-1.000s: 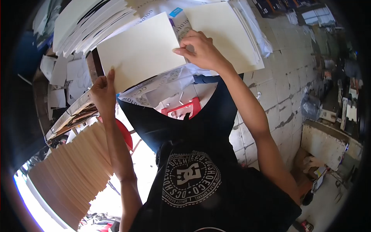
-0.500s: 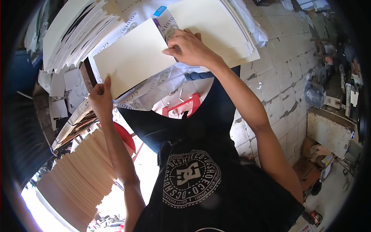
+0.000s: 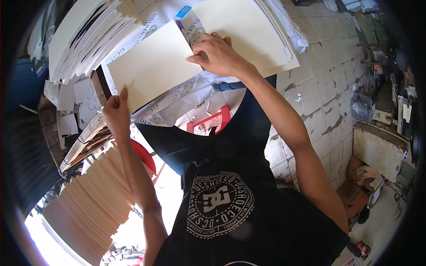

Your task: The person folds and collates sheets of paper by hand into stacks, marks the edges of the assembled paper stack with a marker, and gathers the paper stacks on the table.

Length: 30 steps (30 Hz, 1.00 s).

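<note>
A cream paper sheet lies at a slant in front of me on a printed wrapping sheet that reads "GOLDEN COIN". At its lower left corner, my left hand has the thumb on top and the other fingers curled at the edge. My right hand is closed at the right edge, thumb and bent fingertips on the paper; exactly how the fingers meet underneath is hidden. Right beside that hand lies a stack of larger cream sheets. A purple object and a blue label show just beyond the sheet.
Stacked pale paper bundles stand at the upper left. A tall pile of cream paper is low on the left, near a red round stool seat. Under the table edge shows a red-framed item. Cracked floor tiles spread to the right.
</note>
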### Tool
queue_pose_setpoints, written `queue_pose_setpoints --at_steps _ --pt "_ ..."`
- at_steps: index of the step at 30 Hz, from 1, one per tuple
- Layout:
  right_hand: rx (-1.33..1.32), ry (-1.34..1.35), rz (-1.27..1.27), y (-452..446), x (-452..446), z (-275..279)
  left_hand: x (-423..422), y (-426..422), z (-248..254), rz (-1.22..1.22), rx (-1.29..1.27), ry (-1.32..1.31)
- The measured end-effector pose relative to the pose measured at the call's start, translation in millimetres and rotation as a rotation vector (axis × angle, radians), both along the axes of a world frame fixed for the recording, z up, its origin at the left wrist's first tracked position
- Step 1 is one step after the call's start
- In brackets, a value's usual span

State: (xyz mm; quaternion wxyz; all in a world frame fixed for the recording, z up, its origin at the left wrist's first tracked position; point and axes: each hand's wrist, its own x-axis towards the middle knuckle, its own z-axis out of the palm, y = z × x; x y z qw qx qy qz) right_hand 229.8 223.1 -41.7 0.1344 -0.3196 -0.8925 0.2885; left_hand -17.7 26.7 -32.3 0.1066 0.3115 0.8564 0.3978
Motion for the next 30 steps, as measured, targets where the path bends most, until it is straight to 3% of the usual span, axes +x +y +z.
queue_pose_setpoints --at_steps 14,30 --pt "0.067 -0.008 0.029 -1.8 2.9 1.6 0.7 -2.7 5.0 -0.037 -0.056 0.054" --pt "0.117 -0.022 0.054 -6.8 0.0 9.2 -9.3 -12.0 4.8 0.007 -0.079 -0.108"
